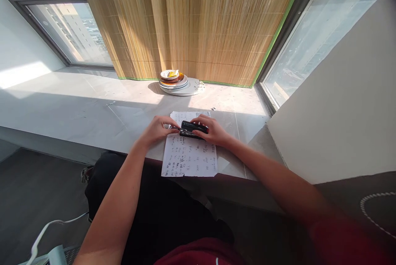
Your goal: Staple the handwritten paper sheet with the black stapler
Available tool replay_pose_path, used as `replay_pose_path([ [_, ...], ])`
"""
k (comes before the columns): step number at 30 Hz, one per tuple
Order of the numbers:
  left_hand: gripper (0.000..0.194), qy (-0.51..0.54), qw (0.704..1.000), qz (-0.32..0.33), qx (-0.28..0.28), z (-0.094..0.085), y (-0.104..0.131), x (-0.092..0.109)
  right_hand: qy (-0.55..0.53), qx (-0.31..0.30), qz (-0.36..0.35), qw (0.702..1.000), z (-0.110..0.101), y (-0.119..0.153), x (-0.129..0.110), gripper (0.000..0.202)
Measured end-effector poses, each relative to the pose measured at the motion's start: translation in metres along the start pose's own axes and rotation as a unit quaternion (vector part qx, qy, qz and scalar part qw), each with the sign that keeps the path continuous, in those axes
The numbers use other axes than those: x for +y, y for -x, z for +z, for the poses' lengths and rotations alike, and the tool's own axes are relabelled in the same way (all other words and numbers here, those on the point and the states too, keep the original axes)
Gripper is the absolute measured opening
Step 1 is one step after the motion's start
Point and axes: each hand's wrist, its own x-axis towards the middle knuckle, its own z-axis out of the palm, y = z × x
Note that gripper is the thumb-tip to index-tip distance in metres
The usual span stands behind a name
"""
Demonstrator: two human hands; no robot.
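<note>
A black stapler-like object (194,126), its two long parts spread apart, is held over a sheet of paper covered in handwriting (190,160). My right hand (212,129) grips its right end, with fingers on top and the thumb in front. At its left end, my left hand (161,128) has thumb and fingertips pinched together at the metal part; what lies between them is too small to make out. The paper rests on the pale tiled ledge, its near edge reaching the ledge's front edge.
Stacked plates (174,87) with a small yellow item on top stand at the back of the tiled ledge (130,108). Behind them hangs a bamboo blind (198,30). Windows flank it, and a white wall (340,92) rises at the right. A white cable (46,228) lies lower left.
</note>
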Motion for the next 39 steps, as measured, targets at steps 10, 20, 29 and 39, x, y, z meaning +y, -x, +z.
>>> replay_pose_path([
  [10,0.017,-0.008,0.999,0.032,0.039,-0.003,0.0,0.011,-0.006,0.004,-0.014,1.0,0.0,0.0,0.002,0.027],
  [20,0.038,0.134,0.957,-0.132,0.22,0.003,-0.009,-0.013,-0.005,-0.001,-0.011,1.0,-0.001,0.0,0.001,0.026],
  [29,0.044,0.128,0.98,-0.089,0.121,-0.002,-0.003,0.0,-0.011,-0.002,-0.017,1.0,-0.002,-0.001,0.0,0.024],
  [39,0.015,0.0,1.0,-0.006,0.0,0.003,0.0,0.002,-0.003,-0.003,-0.023,1.0,-0.001,0.0,0.001,0.023],
])
